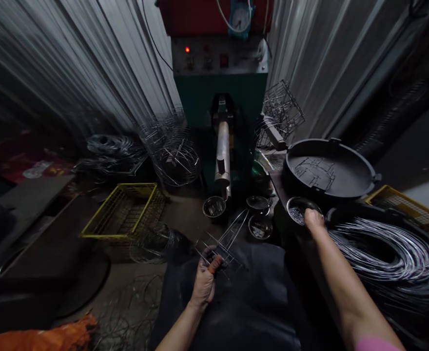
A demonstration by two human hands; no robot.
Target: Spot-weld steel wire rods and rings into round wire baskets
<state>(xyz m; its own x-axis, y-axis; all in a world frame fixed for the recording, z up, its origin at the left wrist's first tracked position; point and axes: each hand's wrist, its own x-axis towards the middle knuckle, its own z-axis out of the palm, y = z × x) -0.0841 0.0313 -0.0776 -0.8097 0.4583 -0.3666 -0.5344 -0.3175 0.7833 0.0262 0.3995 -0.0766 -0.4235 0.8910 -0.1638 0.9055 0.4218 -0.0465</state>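
My left hand is closed around a small wire rack, a grid of thin metal rods with two long wires reaching up and to the right. It is held over the dark apron on my lap. My right hand stretches out to the right, at the edge of a metal bowl with many small metal pieces in it. Its fingers are curled down at the bowl, their tips hidden. Ahead of me stands a green and red machine with a thick metal arm.
Small bowls with metal bits sit below the machine arm. On the right are a round black pan holding wire pieces and a large wire coil. A yellow basket and wire bundles lie on the left.
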